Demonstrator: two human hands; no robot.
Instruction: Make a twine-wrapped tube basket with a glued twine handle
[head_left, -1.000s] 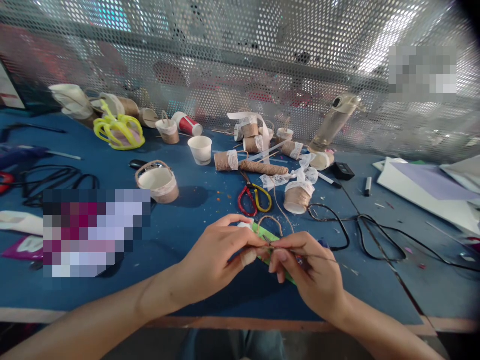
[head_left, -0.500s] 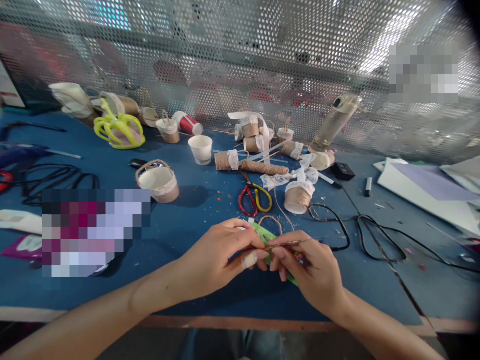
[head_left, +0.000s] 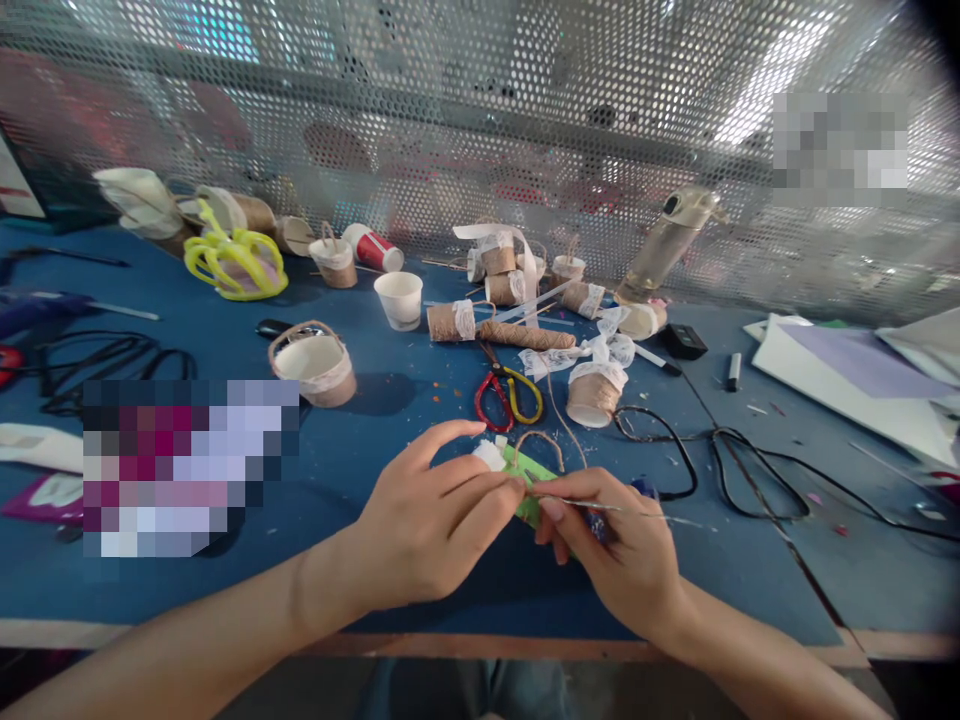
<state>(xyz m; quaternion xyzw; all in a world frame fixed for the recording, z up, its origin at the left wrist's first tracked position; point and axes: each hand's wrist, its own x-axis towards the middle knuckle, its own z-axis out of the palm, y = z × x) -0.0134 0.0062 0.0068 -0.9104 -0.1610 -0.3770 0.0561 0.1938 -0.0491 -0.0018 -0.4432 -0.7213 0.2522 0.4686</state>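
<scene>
Over the near middle of the blue table, my left hand (head_left: 431, 515) pinches one end of a thin strand (head_left: 637, 512) with its index finger lifted away. Thumb and fingers of my right hand (head_left: 626, 550) close on the same strand, whose loose end sticks out to the right. Both sets of fingertips nearly meet. Below them lies a green piece (head_left: 531, 464), partly covered by my hands, with a curved bit of twine (head_left: 538, 435) across it. Beyond are red-and-yellow-handled scissors (head_left: 495, 402) and a twine-wrapped cup with a lace bow (head_left: 595, 395).
A basket-like cup with a handle (head_left: 319, 370) and a plain white cup (head_left: 400, 300) stand to the left. Behind them are a yellow crown-like piece (head_left: 238, 265) and a twine roll (head_left: 526, 335). A black cable (head_left: 739, 470) and papers (head_left: 840, 385) lie to the right.
My left hand has turned and its index finger has lifted off, showing a white bit behind it. The strand now reaches further out to the right past my right hand.
</scene>
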